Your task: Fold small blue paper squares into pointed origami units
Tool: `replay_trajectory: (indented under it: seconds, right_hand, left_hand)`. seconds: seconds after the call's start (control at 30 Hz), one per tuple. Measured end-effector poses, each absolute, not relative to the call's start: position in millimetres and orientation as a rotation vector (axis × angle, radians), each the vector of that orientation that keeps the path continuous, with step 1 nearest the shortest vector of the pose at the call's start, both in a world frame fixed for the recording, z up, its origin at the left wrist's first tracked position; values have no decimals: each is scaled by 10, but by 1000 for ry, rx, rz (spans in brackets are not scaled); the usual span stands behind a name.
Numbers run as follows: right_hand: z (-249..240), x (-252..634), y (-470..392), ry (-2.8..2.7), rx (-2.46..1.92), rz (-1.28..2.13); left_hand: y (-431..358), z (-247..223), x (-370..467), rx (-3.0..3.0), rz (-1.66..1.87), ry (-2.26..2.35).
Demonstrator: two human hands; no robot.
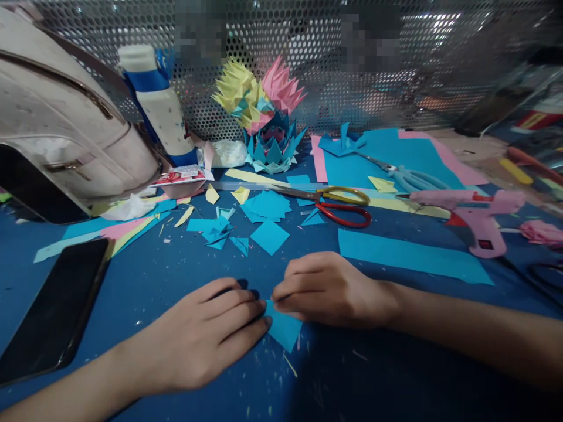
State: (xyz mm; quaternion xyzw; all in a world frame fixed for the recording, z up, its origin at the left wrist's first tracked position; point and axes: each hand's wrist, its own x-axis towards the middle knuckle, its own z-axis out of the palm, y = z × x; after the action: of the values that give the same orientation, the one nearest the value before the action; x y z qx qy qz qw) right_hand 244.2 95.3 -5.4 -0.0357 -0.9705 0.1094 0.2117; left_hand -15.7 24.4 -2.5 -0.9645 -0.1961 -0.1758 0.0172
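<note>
A small blue paper piece (285, 329) lies on the blue table between my hands, partly covered by my fingers. My left hand (206, 334) presses its fingertips on the paper's left edge, fingers bent and close together. On the upper right part of the same piece, my right hand (329, 290) pinches with curled fingers; its thumb is mostly hidden. Just beyond are a loose blue square (270, 237), a stack of blue squares (266, 206) and some folded blue pieces (215, 231). Scissors (325, 202) with one yellow and one red handle lie behind them.
A pink glue gun (477, 214), a blue paper strip (413, 256) and pliers (409, 174) lie to the right. Paper flowers (257, 97) stand at the back before a perforated metal panel. On the left are a phone (57, 310), a bottle (160, 105) and a bag (65, 111).
</note>
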Motion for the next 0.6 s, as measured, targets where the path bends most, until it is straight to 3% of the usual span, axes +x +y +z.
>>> replay_trajectory:
  seconds: [0.33, 0.6]
  right_hand:
    - [-62, 2447, 959, -2700, -74, 282]
    - [-18, 2476, 1102, -2633, -72, 520]
  left_hand:
    - [238, -25, -174, -2956, -532, -599]
    - [243, -12, -176, -3000, -500, -597]
